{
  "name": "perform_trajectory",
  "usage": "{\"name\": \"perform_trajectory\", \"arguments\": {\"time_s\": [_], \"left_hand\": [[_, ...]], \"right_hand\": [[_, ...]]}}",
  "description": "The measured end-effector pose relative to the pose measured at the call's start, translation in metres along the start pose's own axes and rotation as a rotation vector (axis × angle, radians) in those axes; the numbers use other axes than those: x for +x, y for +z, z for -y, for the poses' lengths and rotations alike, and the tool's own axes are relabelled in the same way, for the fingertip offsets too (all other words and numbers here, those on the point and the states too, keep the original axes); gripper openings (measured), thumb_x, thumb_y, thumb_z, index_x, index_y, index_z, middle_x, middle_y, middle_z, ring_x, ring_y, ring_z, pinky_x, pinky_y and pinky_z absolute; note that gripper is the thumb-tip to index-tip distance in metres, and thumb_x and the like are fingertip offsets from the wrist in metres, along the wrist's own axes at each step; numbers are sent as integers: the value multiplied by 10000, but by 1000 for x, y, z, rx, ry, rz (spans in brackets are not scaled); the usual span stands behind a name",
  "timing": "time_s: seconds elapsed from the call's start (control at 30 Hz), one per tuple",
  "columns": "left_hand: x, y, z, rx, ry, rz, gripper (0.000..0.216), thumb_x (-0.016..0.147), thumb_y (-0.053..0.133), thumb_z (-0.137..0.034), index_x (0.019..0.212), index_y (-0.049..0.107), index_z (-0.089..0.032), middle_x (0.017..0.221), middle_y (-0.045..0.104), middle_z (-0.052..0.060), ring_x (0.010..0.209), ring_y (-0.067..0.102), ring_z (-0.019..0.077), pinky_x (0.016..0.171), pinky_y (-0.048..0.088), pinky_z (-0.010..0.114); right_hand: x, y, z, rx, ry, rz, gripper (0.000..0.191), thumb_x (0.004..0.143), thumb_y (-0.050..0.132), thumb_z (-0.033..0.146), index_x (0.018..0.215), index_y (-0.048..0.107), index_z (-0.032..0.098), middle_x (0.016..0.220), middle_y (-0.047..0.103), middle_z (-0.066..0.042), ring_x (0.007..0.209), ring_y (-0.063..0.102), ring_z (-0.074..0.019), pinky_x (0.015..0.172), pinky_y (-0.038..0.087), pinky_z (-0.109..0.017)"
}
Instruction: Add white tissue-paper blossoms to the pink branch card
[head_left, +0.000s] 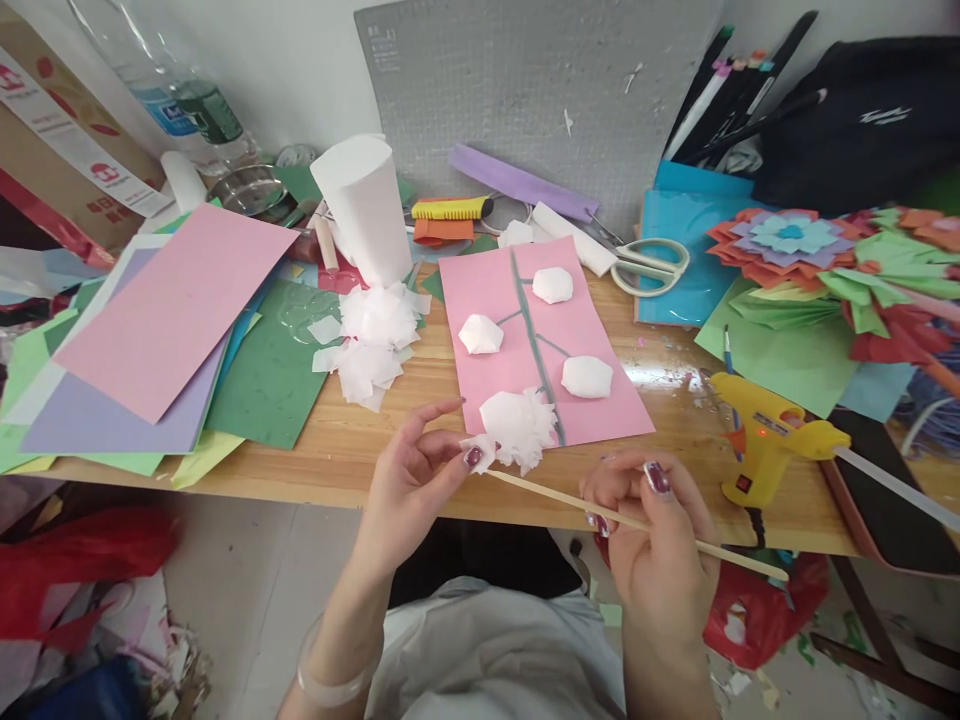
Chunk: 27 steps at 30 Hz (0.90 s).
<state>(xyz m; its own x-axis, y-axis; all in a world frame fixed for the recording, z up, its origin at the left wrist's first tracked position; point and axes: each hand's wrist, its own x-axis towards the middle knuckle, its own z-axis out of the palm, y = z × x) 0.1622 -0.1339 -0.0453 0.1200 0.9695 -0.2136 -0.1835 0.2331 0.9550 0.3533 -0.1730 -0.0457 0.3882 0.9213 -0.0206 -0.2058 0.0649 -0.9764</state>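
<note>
My left hand (424, 475) pinches a small piece of white tissue paper (480, 455) between thumb and fingers. In my right hand (656, 525) is a thin wooden stick (555, 496), its far tip meeting that tissue. Just beyond lies a pink sheet (487, 285) with a green drawn stem (529, 320) and short branches. Several white padded paper shapes (553, 285) sit on it. The lowest shape (517, 425) bears ruffled tissue pieces over its right part. To the left is a pile of white tissue pieces (379, 330).
Stacked coloured paper (180, 310) lies on the left beside a tissue roll (365, 200). Scissors (652, 265) and a yellow box cutter (450, 208) lie at the back. On the right stand a yellow glue gun (765, 440) with a lit red light and paper flowers (787, 240).
</note>
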Motion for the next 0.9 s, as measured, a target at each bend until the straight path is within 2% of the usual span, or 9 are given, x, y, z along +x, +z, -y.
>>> {"name": "perform_trajectory", "arguments": {"time_s": [0.2,0.37,0.5,0.67,0.8,0.9], "left_hand": [[-5,2,-3,14,-54,157,494,905,661,-271,1347,454,-190,942,780,59,902,698,154,876,518,277],[-9,-1,-5,18,-64,215,470,966,568,-359,1378,430,-178,994,767,88,897,687,156,908,512,303],[-10,-1,-6,32,-50,223,440,984,534,-372,1373,450,-182,979,764,93,938,688,173,919,507,311],[-10,3,-7,-8,-41,213,529,909,665,-346,1364,448,-187,973,757,98,923,689,192,877,515,320],[-10,3,-5,-23,-40,150,431,942,614,-307,1329,466,-187,889,756,66,891,696,180,884,520,327],[-12,0,-2,-45,-11,149,388,962,581,-296,1319,470,-189,919,759,71,929,700,189,901,522,339]], "right_hand": [[2,1,0,0,-47,-4,220,932,560,359,816,660,201,535,499,43,528,512,-118,534,445,-254],[2,-1,-1,-14,-63,-17,201,936,557,352,839,646,200,546,502,49,499,503,-112,495,430,-247],[0,-2,-2,-43,-46,-36,192,931,569,358,847,645,203,554,500,50,513,511,-116,512,436,-254],[-3,0,-2,-58,-80,-11,193,947,556,339,849,658,208,542,512,49,524,514,-107,533,434,-242],[-2,1,0,-25,-110,-42,152,946,542,297,873,643,209,564,535,50,495,504,-107,548,455,-269],[1,0,1,-7,-158,-85,120,939,533,269,902,629,208,521,516,64,452,468,-107,535,446,-275]]}}
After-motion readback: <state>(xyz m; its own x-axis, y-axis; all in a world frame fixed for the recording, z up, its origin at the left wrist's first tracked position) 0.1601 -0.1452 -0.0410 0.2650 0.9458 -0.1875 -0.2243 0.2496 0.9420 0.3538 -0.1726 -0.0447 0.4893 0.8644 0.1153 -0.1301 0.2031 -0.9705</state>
